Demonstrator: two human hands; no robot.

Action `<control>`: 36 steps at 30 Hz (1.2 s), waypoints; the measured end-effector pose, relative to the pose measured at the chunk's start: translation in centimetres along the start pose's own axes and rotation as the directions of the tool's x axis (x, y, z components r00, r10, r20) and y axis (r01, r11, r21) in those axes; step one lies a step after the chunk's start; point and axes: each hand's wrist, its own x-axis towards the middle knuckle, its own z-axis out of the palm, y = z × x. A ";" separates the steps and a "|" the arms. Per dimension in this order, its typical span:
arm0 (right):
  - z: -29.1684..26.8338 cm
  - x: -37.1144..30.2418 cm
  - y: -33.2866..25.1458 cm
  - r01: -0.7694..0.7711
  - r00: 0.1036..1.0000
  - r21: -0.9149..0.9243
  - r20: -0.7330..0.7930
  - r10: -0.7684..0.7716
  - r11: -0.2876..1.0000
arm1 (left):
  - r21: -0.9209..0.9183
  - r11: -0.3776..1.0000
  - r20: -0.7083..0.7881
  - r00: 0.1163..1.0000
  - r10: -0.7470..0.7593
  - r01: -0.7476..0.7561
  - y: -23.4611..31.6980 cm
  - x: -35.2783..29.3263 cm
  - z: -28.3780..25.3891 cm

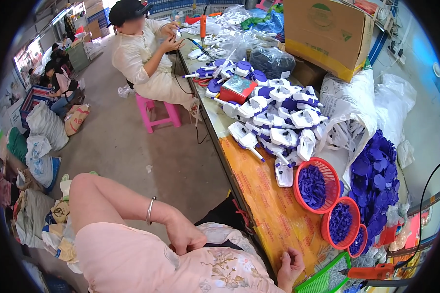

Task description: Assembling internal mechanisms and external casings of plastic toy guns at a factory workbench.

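My left hand (186,237) rests on my lap with its fingers curled under, holding nothing; a silver bangle (150,210) sits on that forearm. Loosely closed and with nothing visible in it, my right hand (290,263) lies on the front edge of the yellow-covered table (273,205). Nearest to it are a green mesh basket (327,279) and an orange hand tool (371,271). Three red baskets (313,188) of small blue plastic parts stand further along the table. Beyond them is a heap of white-and-blue plastic pieces (278,122).
A loose pile of blue parts (376,176) and white bags (356,107) lie to the right, with a cardboard box (327,34) behind. A co-worker in white (142,53) sits on a pink stool (156,112) at the table's far end. Sacks (44,127) line the floor at left.
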 end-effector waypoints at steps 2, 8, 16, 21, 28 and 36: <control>-0.1 0.0 0.0 0.001 1.000 -0.001 -0.006 -0.001 1.000 | 0.225 0.970 -0.007 0.996 -0.090 0.089 -0.2 0.5 0.3; 0.0 0.0 -0.3 -0.014 1.000 -0.013 -0.007 0.014 1.000 | 0.506 0.862 -0.120 0.992 0.048 0.019 -1.6 1.0 1.6; 0.1 0.1 -0.3 -0.024 1.000 -0.002 -0.014 0.024 1.000 | 0.596 0.801 -0.210 0.974 0.085 0.059 0.4 0.5 2.6; -0.2 0.2 0.4 -0.015 1.000 -0.014 -0.006 0.015 1.000 | 0.679 0.682 -0.237 0.961 -0.144 0.270 1.0 0.4 2.7; -0.2 0.1 0.2 -0.001 1.000 -0.001 0.005 0.001 1.000 | 0.141 0.990 0.000 1.000 -0.001 0.001 -1.4 0.3 0.1; 0.0 0.0 -0.4 -0.022 1.000 0.000 -0.005 0.022 1.000 | 0.466 0.882 -0.084 0.996 -0.033 0.069 -1.5 0.9 1.3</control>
